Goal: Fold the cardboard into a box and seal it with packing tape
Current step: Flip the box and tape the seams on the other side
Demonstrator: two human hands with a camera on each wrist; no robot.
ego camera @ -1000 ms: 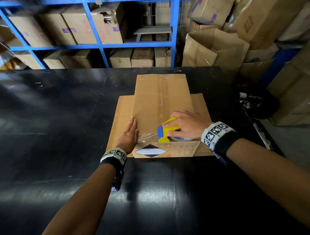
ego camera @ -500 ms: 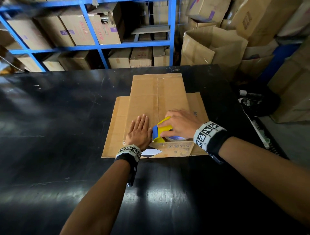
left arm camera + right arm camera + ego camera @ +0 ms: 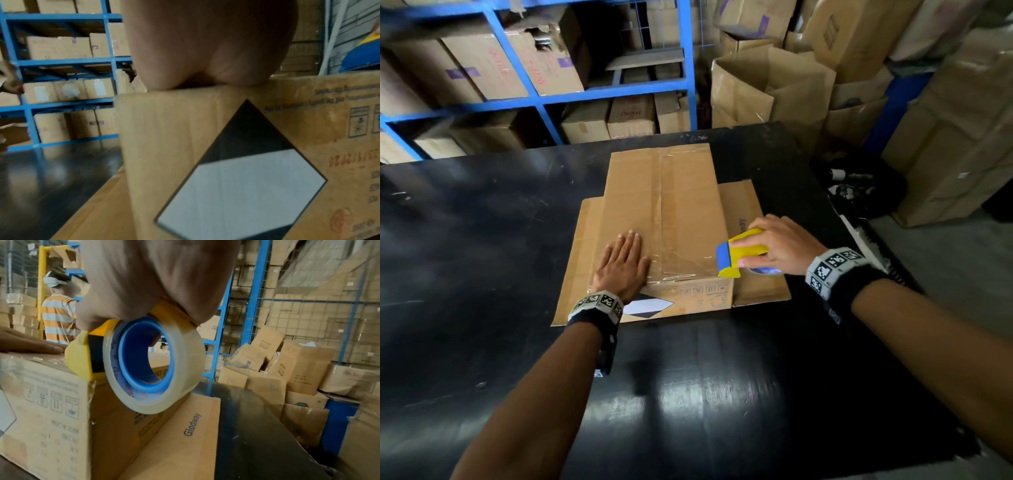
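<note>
The cardboard box point(image 3: 654, 219) is set near the middle of the bench point(image 3: 482, 240), its long axis running from the near edge toward the far edge, loose flaps spread flat at both sides. A strip of clear tape point(image 3: 681, 260) is laid across its near top edge. The tape dispenser point(image 3: 739, 253) is clamped in the right hand point(image 3: 777, 245) at the box's near right corner, so that hand seems nearer the cut. The left hand point(image 3: 625, 263) is pressed flat, fingers straight, on the top's near left part.
</note>
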